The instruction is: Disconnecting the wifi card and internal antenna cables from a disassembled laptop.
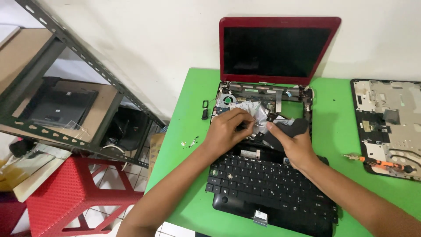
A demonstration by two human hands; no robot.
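A red laptop stands open on a green table, its base stripped so the fan and boards show. Its black keyboard panel lies loose in front, towards me. My left hand reaches into the open base with fingers pinched on a silvery flat cable or foil piece. My right hand sits beside it on the right, holding a dark flat part at the same spot. What lies under both hands is hidden.
A removed laptop cover lies at the table's right with an orange-handled screwdriver on it. Small screws and a black part lie left of the laptop. A metal shelf frame and a red stool stand to the left.
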